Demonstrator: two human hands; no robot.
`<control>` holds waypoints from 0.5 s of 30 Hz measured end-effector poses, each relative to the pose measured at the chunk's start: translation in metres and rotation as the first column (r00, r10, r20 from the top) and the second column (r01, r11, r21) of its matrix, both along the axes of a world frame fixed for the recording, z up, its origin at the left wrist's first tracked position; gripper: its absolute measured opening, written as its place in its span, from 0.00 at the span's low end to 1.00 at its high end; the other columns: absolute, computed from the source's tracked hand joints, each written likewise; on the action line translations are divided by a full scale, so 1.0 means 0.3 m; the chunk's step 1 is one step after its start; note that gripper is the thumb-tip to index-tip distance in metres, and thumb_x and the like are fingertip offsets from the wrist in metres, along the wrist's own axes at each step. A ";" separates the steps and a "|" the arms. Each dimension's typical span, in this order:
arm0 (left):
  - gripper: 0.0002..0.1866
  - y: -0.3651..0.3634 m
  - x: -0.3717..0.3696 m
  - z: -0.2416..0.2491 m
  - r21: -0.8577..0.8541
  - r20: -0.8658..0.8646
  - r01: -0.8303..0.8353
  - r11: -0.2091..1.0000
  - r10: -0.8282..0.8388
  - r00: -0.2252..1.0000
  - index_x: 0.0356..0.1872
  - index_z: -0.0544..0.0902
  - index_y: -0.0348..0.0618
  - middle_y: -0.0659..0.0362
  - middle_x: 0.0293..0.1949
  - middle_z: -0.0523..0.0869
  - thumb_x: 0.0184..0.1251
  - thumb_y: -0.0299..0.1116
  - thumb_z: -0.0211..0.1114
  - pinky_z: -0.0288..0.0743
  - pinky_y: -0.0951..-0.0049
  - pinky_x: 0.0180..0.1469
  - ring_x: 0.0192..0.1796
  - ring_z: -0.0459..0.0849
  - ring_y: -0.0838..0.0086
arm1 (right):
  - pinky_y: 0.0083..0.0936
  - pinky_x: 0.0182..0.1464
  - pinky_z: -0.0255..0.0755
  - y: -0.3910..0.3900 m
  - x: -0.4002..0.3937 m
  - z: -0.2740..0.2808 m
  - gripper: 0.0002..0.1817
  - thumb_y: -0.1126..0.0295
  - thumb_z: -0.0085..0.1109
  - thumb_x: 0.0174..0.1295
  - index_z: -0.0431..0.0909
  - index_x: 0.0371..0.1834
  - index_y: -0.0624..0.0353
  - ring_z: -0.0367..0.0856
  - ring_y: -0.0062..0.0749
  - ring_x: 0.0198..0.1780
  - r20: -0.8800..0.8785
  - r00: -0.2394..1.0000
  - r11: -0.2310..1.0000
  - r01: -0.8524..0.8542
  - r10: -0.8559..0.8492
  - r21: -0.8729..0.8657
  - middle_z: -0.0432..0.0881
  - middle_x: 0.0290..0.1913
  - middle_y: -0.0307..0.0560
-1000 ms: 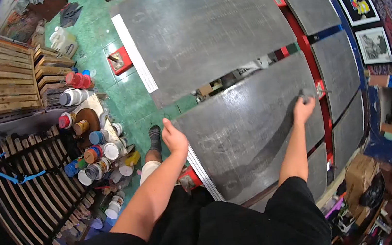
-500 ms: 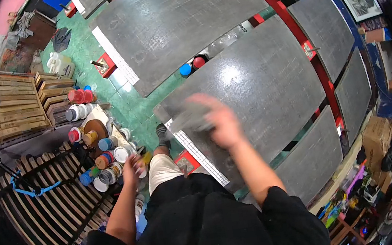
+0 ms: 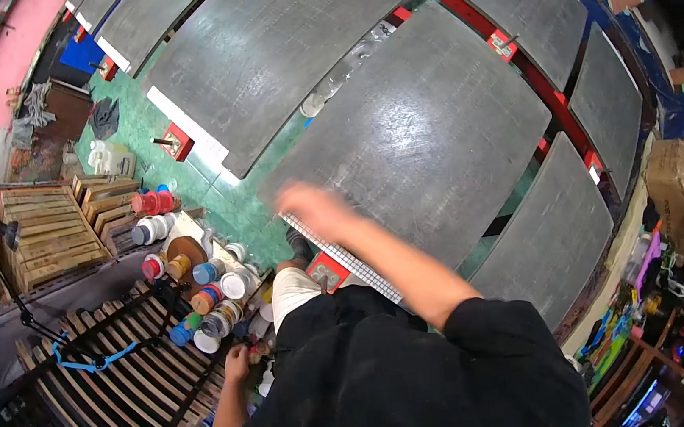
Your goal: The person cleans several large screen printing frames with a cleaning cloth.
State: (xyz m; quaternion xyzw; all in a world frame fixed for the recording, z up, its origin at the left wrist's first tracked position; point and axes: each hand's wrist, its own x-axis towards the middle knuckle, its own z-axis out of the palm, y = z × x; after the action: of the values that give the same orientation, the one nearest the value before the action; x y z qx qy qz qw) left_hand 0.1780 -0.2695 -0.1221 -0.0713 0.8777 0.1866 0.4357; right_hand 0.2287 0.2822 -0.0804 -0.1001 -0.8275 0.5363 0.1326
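My right hand [image 3: 316, 213] is smeared by motion over the near left corner of a dark grey flat board [image 3: 424, 118]. It is close to the white gridded strip [image 3: 353, 265] along that board's edge. Whether it holds anything is too blurred to make out. Lower down on the left, my left hand [image 3: 238, 363] hangs beside my leg with its fingers curled. What those fingers hold, if anything, is hidden. Near it stand several paint tubs, among them a white-lidded tub [image 3: 237, 284] and a clear jar [image 3: 212, 325].
More grey boards [image 3: 278, 42] lie in rows on red rails [image 3: 453, 3] with red end blocks [image 3: 173, 142]. Wooden frames [image 3: 45, 228] are stacked at left, above a slatted rack [image 3: 117, 395]. A jug [image 3: 111, 159] stands on the green floor [image 3: 212, 195]. A cardboard box [image 3: 669, 182] is at right.
My right hand has moved left and towards the board's edge; the grey blurred thing by it no longer shows. My left hand has dropped lower. The camera view has shifted.
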 end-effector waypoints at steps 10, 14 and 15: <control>0.15 0.043 -0.034 -0.034 0.512 0.175 -0.369 0.776 0.326 0.929 0.61 0.83 0.42 0.61 0.51 0.87 0.81 0.37 0.61 0.79 0.71 0.49 0.49 0.87 0.71 | 0.39 0.63 0.80 0.439 0.272 0.165 0.19 0.63 0.60 0.77 0.78 0.65 0.60 0.86 0.40 0.58 0.129 0.679 -0.002 0.186 -0.723 -0.983 0.85 0.61 0.47; 0.18 -0.246 0.172 -0.051 0.220 0.115 -0.007 0.975 -0.018 0.993 0.60 0.83 0.40 0.62 0.46 0.87 0.79 0.41 0.64 0.80 0.68 0.47 0.47 0.86 0.71 | 0.41 0.59 0.81 1.019 0.597 0.059 0.18 0.75 0.69 0.64 0.81 0.57 0.59 0.88 0.44 0.52 0.010 -0.068 -0.069 0.989 -0.998 -0.134 0.89 0.51 0.51; 0.22 -0.033 0.183 0.099 -0.103 0.223 -0.469 0.877 0.480 0.848 0.58 0.83 0.35 0.62 0.42 0.88 0.77 0.44 0.66 0.80 0.68 0.46 0.42 0.86 0.72 | 0.43 0.60 0.80 1.127 0.638 -0.019 0.19 0.76 0.67 0.63 0.82 0.58 0.59 0.88 0.48 0.53 -0.154 -0.167 -0.207 0.933 -0.974 0.296 0.89 0.51 0.54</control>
State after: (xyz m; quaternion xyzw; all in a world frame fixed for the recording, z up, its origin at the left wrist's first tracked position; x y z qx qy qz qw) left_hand 0.2328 -0.2795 -0.0924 -0.3179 0.7770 0.2586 0.4779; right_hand 0.4202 0.6203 -0.0863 -0.7073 -0.5343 0.0997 0.4520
